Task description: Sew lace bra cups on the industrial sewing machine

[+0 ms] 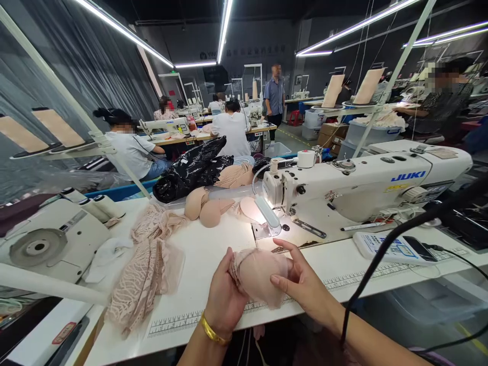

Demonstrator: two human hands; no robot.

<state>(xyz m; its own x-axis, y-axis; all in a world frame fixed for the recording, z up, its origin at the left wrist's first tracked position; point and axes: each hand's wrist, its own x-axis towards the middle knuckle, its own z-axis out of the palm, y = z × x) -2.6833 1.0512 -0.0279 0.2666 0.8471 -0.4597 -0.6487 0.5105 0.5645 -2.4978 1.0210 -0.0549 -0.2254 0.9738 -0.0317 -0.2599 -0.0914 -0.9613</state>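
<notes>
Between my two hands, above the table's front edge, is a beige bra cup [261, 274] with thin sheer fabric around it. My left hand [226, 290] cradles its left side, the fingers partly hidden behind it. On the other side my right hand [299, 277] pinches the sheer edge with the thumb in front. Just beyond them stands a white sewing machine [358, 178], its lamp lit over the needle area. Loose beige bra cups [211, 212] lie behind, and beige lace pieces [139, 274] are heaped to the left.
A calculator-like device [392, 248] with a cable sits at the right. A black cable [375, 259] hangs across the right foreground. Black plastic bags [190, 170] lie at the back. A second machine head [48, 244] occupies the left. Several people work farther off.
</notes>
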